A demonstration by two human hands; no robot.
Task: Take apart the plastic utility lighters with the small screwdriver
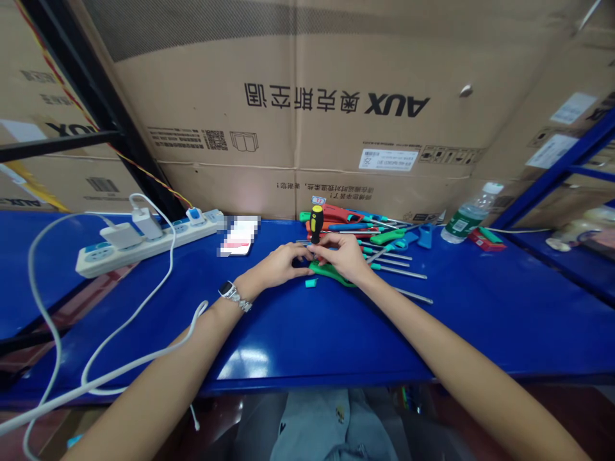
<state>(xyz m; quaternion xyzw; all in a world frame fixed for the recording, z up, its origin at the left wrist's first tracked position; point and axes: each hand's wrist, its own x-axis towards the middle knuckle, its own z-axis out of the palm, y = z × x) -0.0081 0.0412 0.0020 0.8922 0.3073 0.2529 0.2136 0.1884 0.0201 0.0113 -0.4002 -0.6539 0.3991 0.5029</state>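
A screwdriver (316, 221) with a yellow and black handle stands upright, shaft down, and a small tag shows at its top. The fingers of my right hand (348, 257) are pinched at the screwdriver's lower end, where the shaft is hidden. Under both hands lies a green long-nosed lighter (331, 272) on the blue table. My left hand (283, 264) has its fingers curled, with thumb and fingertips at the end of that lighter's handle. Just in front of the fingertips is a small teal cap (311, 282).
Several red, blue and green lighters (336, 212) with metal rods are piled behind the hands. A phone (240, 235) and a white power strip (158, 240) with cables are to the left. A water bottle (471, 214) stands right, before a large cardboard box (288, 141).
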